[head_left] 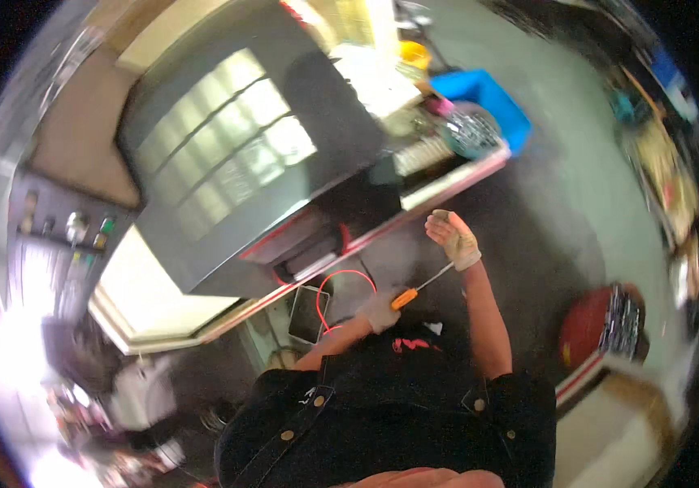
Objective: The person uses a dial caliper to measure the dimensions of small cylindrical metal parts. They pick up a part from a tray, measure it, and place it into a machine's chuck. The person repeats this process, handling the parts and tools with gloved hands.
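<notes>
A dark machine (pixel 227 154) with a reflective window fills the left of the view. Just beside its lower edge lie a tablet (pixel 309 314) and a looping red cable (pixel 345 285). The left hand (pixel 379 311), gloved, has its fingers closed around the orange handle of a screwdriver (pixel 418 288). The shaft tip reaches the right hand (pixel 453 238), whose fingers are loosely curled; whether they touch it I cannot tell.

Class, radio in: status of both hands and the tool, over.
Left hand grips orange-handled screwdriver. Right hand at its shaft tip. Red cable beside left hand.
</notes>
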Motion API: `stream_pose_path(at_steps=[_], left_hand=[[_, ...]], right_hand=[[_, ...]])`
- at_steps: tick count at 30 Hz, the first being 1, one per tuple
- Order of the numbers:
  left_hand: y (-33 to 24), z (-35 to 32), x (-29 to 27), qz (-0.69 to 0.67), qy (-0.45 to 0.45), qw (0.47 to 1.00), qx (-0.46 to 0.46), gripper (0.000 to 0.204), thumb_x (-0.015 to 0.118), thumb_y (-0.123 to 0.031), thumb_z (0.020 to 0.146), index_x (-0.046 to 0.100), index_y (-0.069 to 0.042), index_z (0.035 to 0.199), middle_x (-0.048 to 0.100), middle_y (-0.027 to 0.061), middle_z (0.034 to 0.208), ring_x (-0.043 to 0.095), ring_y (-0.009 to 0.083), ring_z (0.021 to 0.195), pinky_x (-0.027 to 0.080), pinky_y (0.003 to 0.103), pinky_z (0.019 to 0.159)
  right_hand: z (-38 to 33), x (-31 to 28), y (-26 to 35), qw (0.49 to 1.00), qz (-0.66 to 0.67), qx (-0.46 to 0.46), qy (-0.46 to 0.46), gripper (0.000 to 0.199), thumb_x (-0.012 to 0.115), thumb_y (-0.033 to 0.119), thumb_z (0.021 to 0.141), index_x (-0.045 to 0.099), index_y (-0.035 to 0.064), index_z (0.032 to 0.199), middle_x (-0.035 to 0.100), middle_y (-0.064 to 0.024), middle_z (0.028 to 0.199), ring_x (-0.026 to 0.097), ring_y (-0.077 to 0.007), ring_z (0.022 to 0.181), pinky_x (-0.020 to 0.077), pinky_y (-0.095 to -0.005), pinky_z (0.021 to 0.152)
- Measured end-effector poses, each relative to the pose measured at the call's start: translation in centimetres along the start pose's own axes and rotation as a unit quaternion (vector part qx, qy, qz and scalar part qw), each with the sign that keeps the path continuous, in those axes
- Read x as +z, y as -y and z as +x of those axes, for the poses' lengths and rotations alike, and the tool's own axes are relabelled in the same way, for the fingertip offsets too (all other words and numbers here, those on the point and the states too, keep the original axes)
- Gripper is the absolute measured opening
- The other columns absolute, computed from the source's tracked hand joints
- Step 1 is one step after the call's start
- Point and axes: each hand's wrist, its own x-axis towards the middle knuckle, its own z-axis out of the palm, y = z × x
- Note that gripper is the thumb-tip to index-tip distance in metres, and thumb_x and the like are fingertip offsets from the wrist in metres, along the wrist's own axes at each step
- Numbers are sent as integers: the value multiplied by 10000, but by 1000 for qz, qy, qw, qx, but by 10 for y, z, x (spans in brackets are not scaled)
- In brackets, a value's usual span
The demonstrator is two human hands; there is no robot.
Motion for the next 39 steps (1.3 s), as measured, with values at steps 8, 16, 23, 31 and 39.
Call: stream_pose_path(at_steps=[8, 16, 23, 31, 39], left_hand=[[-21, 60, 91, 193, 186, 949, 167, 403, 542, -199, 750, 519, -103, 1141, 608, 198, 944, 588, 360, 872, 462, 420, 751], [-52, 64, 131, 315, 260, 868, 282, 309, 510, -157, 760, 532, -70, 1056, 602, 203, 927, 565, 393, 863, 449, 459, 750], [-51, 33, 150, 311, 342, 802, 378, 328, 495, -146, 762, 505, -97, 1087, 593, 229, 920, 546, 418, 888, 441, 461, 752], [33, -12, 159, 318, 436, 713, 447, 316, 493, -167, 761, 479, -149, 1076, 588, 227, 933, 536, 423, 898, 434, 478, 757], [55, -27, 179, 209, 498, 658, 525, 320, 565, -26, 719, 564, -66, 1037, 621, 102, 800, 618, 193, 731, 485, 294, 665]], right_hand=[[-179, -156, 2, 914, 268, -158, -262, 248, 583, 295, 837, 608, 48, 842, 630, -105, 800, 622, -259, 755, 517, -402, 711], [-300, -194, -28, 834, 229, -344, -365, 499, 563, 276, 841, 426, 61, 1269, 426, -56, 1310, 383, -217, 1216, 306, -380, 1015], [-367, -119, -125, 737, 166, -452, -475, 472, 580, 296, 824, 486, 55, 1218, 523, -80, 1212, 498, -234, 1110, 379, -360, 938], [-403, -3, -318, 535, 373, -503, -567, 310, 621, 339, 793, 538, 52, 874, 591, -114, 855, 574, -250, 778, 464, -384, 756], [-479, 134, -465, 235, 359, -356, -830, 405, 509, 437, 842, 536, 76, 661, 447, -26, 542, 409, -147, 397, 411, -288, 395]])
